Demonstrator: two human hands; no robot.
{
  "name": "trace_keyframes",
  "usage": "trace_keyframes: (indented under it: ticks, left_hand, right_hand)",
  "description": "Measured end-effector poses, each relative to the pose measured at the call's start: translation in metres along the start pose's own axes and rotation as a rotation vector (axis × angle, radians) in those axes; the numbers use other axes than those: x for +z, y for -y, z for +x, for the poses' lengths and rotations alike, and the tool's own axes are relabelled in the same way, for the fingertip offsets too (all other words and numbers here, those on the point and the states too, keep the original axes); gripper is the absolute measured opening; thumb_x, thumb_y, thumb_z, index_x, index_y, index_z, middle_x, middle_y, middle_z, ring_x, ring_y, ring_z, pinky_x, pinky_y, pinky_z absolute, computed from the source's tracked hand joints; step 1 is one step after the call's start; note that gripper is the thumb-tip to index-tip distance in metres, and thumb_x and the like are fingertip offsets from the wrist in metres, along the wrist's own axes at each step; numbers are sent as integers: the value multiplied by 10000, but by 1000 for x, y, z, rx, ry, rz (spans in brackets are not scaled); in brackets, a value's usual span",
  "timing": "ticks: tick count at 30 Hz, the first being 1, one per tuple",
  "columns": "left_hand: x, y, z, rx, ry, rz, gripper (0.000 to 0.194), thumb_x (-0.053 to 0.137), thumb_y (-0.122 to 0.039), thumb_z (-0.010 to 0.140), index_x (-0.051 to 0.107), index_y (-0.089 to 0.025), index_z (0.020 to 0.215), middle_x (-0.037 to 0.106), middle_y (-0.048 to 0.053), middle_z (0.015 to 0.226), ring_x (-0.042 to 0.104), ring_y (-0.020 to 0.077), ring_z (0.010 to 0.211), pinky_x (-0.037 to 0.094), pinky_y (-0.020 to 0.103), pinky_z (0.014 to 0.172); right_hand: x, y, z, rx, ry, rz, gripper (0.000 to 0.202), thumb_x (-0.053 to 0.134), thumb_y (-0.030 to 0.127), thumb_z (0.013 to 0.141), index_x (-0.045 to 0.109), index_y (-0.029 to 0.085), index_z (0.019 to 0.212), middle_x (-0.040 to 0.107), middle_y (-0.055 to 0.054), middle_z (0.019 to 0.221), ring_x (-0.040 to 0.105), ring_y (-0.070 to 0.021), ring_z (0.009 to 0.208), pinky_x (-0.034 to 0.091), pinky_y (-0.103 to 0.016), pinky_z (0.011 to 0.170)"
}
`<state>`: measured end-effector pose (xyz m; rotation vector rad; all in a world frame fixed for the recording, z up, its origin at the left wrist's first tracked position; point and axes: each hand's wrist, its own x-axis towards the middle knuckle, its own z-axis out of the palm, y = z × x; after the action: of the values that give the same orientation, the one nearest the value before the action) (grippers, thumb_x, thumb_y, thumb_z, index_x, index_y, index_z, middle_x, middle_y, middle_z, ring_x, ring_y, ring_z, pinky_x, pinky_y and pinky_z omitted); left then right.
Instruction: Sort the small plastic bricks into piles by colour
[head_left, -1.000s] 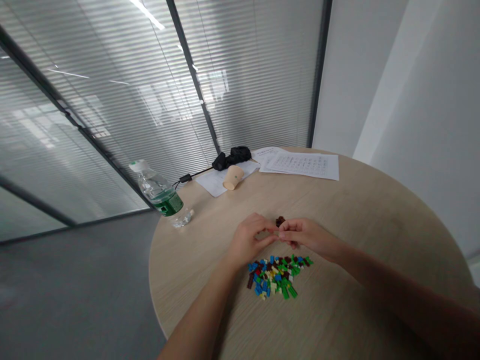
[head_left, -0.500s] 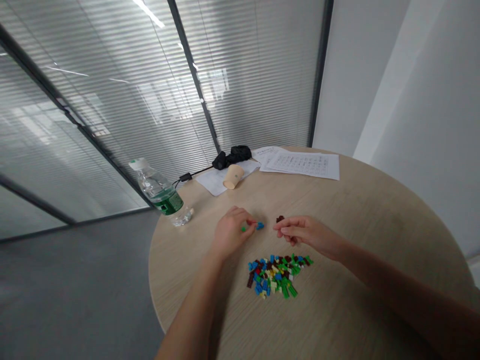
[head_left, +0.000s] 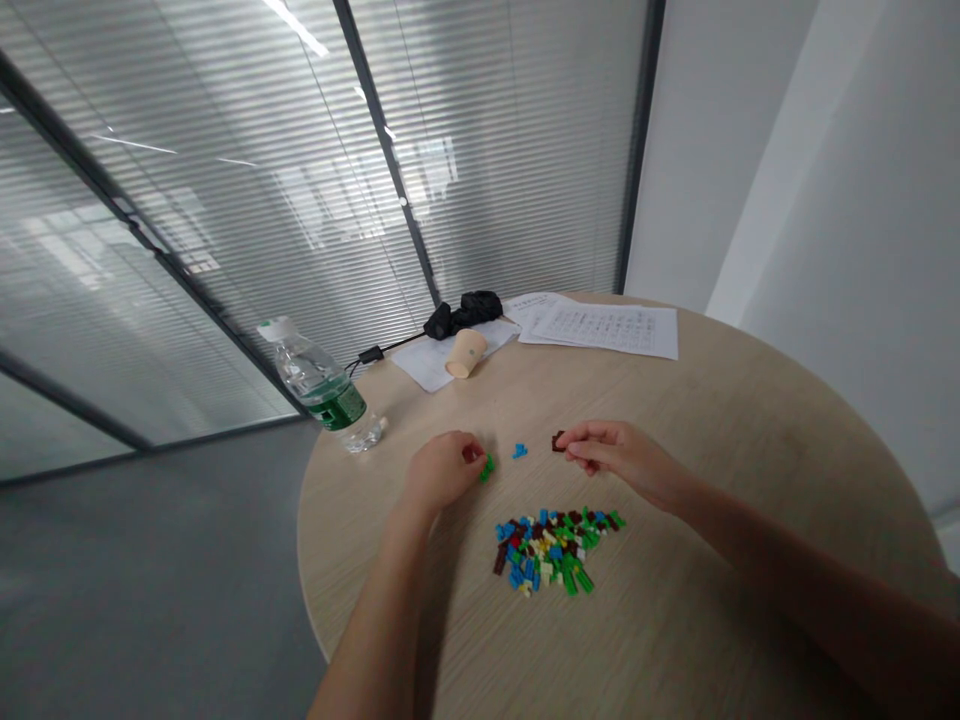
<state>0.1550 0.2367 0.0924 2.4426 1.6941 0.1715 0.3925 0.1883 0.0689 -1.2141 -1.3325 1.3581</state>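
Note:
My left hand (head_left: 447,470) is curled at the left of the table, its fingertips closed on small green bricks (head_left: 487,467) at the tabletop. A small group of blue bricks (head_left: 520,451) lies just right of it, untouched. My right hand (head_left: 616,455) has its fingers drawn together, with the tips at a dark brown brick (head_left: 557,441); part of the brick is hidden by the fingers. Nearer to me, between my forearms, spreads a loose pile of small toy bricks (head_left: 551,550) in blue, green, brown, cream, yellow and red.
A water bottle with a green label (head_left: 337,403) stands at the table's left edge. Toward the back are a paper cup (head_left: 466,353) lying on its side, a black bundle with a cord (head_left: 480,306) and printed sheets (head_left: 607,328). The round wooden table (head_left: 750,400) stands near blind-covered glass.
My left hand has moved left and toward me, away from the blue bricks. My right hand has shifted slightly right, its fingers lower at the brown brick. The pile is unchanged.

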Motion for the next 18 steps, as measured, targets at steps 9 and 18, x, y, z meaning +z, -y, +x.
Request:
trace_keyframes:
  ticks: [9, 18]
  left_hand:
    - [13, -2, 3, 99, -104, -79, 249, 510, -356, 762, 624, -200, 918, 567, 52, 955, 555, 164, 784, 403, 254, 673]
    - [19, -11, 2, 229, -37, -163, 195, 498, -318, 787, 639, -189, 828, 547, 37, 836, 541, 158, 764, 416, 258, 682]
  right_hand:
    - [-3, -3, -7, -388, 152, -677, 116, 568, 215, 726, 661, 157, 763, 624, -26, 690, 524, -119, 596, 393, -228, 556]
    - [-2, -2, -14, -510, 438, -782, 142, 629, 232, 713, 692, 167, 822, 650, -42, 808, 576, -140, 740, 439, -243, 675]
